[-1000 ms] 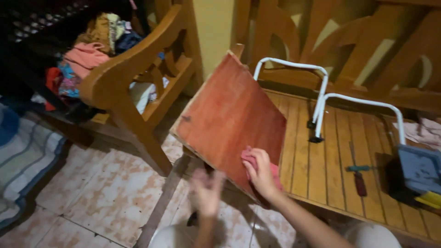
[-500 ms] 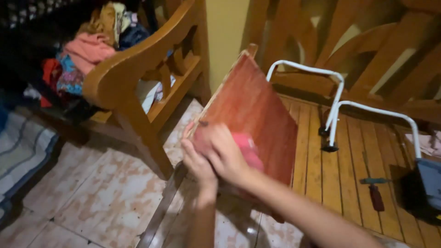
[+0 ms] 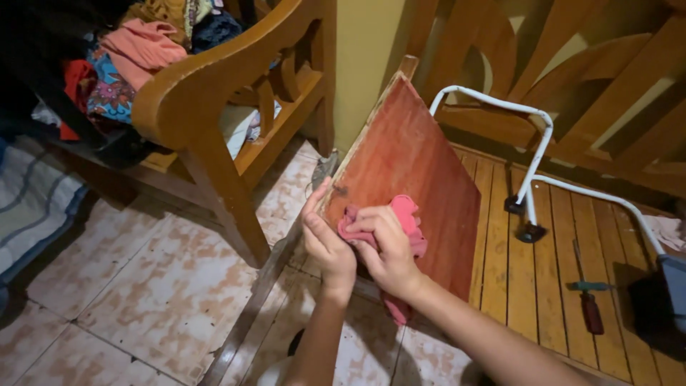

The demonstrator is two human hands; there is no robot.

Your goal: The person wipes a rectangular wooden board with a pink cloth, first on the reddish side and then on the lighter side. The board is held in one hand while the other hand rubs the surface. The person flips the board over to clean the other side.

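A reddish-brown wooden board stands tilted on its edge above a slatted wooden bench. My left hand grips the board's near left edge. My right hand presses a pink cloth flat against the board's lower face, fingers closed over the cloth. Part of the cloth hangs down below my right wrist.
A wooden armchair piled with clothes stands at the left on a tiled floor. A white metal tube frame and a red-handled screwdriver lie on the bench. A striped mat is at far left.
My left hand rose from below and took hold of the board's left edge. My right hand slid the pink cloth leftward across the board. The view moved closer.
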